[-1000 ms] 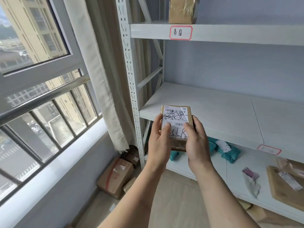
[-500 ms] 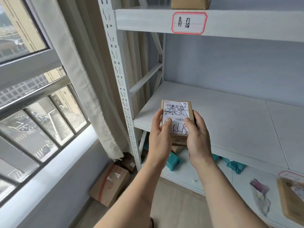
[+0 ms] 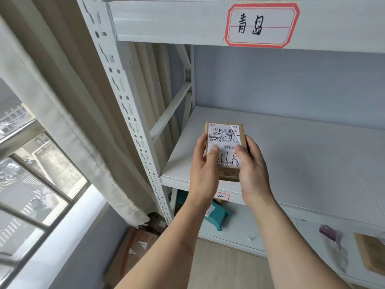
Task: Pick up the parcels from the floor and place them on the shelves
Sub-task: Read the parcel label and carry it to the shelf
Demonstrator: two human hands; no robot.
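Observation:
A small brown cardboard parcel point(image 3: 226, 138) with a white shipping label and black handwriting is held upright in both hands. My left hand point(image 3: 203, 163) grips its left side with the thumb on the label. On the parcel's right side sits my right hand point(image 3: 253, 165), its thumb also on the label. The parcel hovers just above the front left part of the white middle shelf point(image 3: 302, 159), which is bare. The shelf above point(image 3: 177, 19) carries a red-bordered handwritten label point(image 3: 261, 26).
A white perforated upright point(image 3: 127, 113) stands left of the hands, with a beige curtain point(image 3: 68, 113) and a window point(image 3: 31, 176) beyond. The lower shelf holds a teal bag point(image 3: 216, 215), a purple-grey bag point(image 3: 333, 245) and a brown parcel point(image 3: 370, 253). Cardboard boxes point(image 3: 133, 251) lie on the floor.
The view has closed in on the shelving and tilted up. Both hands have carried the parcel forward over the front edge of the middle shelf, grip unchanged.

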